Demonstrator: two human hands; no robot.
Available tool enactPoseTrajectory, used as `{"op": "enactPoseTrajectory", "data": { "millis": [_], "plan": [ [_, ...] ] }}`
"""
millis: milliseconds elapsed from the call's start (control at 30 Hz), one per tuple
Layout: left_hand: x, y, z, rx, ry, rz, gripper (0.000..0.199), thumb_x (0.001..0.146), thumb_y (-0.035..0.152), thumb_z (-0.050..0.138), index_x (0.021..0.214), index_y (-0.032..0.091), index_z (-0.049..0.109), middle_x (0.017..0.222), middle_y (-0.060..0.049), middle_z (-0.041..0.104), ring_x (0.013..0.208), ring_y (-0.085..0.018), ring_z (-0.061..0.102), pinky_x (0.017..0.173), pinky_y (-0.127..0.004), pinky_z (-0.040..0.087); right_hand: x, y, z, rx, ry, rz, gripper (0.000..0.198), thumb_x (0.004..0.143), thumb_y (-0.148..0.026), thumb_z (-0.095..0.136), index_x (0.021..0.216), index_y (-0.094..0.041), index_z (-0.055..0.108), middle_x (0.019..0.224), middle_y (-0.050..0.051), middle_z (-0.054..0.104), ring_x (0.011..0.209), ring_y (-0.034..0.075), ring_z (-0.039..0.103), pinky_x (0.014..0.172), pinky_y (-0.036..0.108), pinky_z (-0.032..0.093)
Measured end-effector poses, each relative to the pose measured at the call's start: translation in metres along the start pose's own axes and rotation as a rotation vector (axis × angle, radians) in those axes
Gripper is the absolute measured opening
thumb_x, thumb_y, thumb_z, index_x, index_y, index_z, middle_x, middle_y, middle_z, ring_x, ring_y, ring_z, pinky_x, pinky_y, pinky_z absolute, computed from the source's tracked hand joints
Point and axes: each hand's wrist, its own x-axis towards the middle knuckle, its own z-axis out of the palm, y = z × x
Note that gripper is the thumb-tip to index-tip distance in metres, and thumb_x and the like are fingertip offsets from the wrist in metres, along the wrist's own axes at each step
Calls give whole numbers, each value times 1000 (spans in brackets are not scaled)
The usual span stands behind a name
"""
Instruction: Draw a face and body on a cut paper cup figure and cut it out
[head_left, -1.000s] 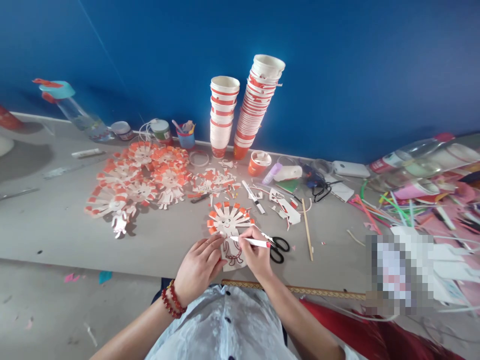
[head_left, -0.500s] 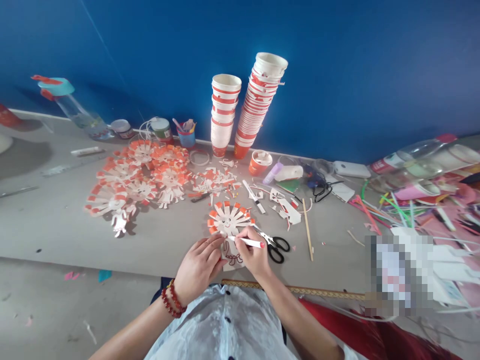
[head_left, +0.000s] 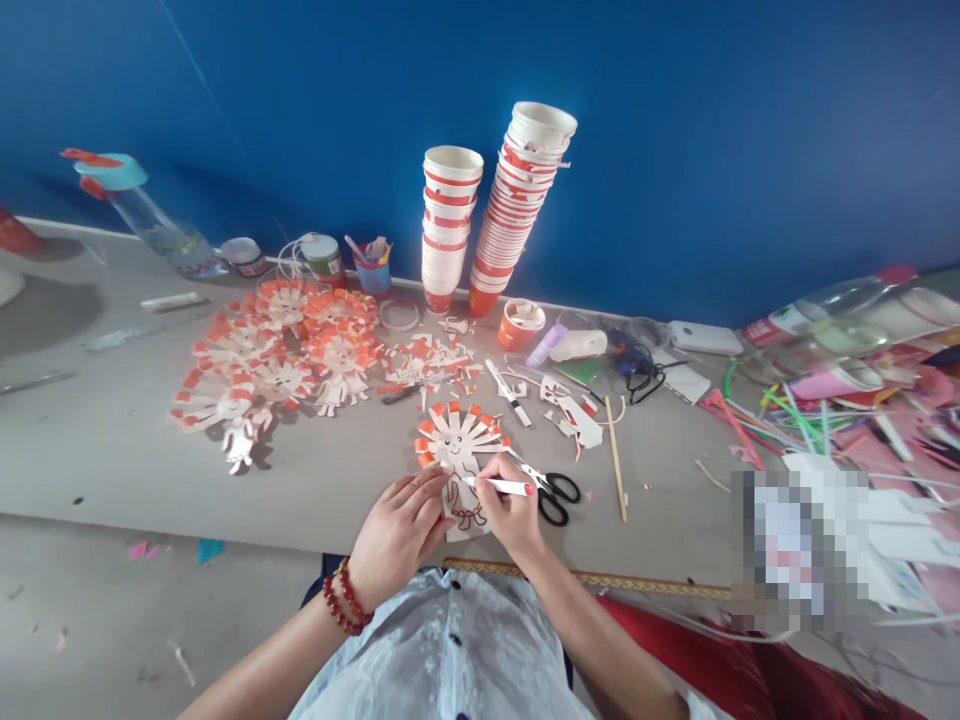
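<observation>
My right hand (head_left: 510,512) grips a white marker (head_left: 504,487) with a red end, its tip on a paper piece (head_left: 466,500) that bears a dark red outline of a small body. Directly above that drawing lies a paper lion head (head_left: 454,447) with a smiling face and a fringe of curled orange-tipped strips. My left hand (head_left: 405,520) rests flat, fingers stretched out, along the left edge of the paper. Black-handled scissors (head_left: 555,495) lie just right of my right hand, their blades partly hidden near the fringe.
Finished fringed paper figures (head_left: 277,350) are heaped at left. Paper scraps (head_left: 431,362) lie behind the drawing. Two tall paper cup stacks (head_left: 451,230) stand against the blue wall. A wooden stick (head_left: 616,460), a capped marker (head_left: 508,393) and a craft-supply pile (head_left: 885,430) are at right.
The marker tip has shifted slightly to the right, and more dark red outline shows on the upper part of the drawn body. My left hand stays in place.
</observation>
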Motion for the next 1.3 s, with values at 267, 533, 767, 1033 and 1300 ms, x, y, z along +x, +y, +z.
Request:
{"op": "enactPoseTrajectory", "data": {
  "millis": [267,533,767,1033,1300],
  "plan": [
    [0,-1,0,-1,12,-1,12,99,24,53,90,20,61,130,-12,67,129,-27,58,100,-45,53,-1,-1,-1,22,48,11,20,84,-16,52,66,-23,47,54,-6,47,48,12,42,49,24,33],
    [0,-1,1,-2,1,0,12,99,24,52,90,19,58,130,-13,67,130,-27,57,101,-44,51,-2,1,0,31,125,40,19,87,-17,52,69,-22,50,54,-6,46,47,12,41,48,24,33],
    [0,0,1,5,-1,2,12,100,24,52,90,19,56,131,-12,67,130,-27,57,101,-44,51,-1,1,0,-9,115,14,19,88,-18,52,70,-22,48,57,-6,45,49,12,41,50,24,33],
    [0,-1,1,-8,0,-2,12,99,24,52,89,19,56,132,-12,66,130,-27,57,101,-44,51,0,0,0,-6,98,-2,20,88,-16,52,70,-22,47,57,-7,44,50,11,39,51,24,32],
    [0,-1,1,-5,7,5,13,100,25,52,89,19,57,131,-12,67,129,-27,57,101,-44,51,-1,1,-1,7,66,6,21,85,-15,52,67,-21,46,56,-7,43,49,11,38,50,23,31]
  ]
}}
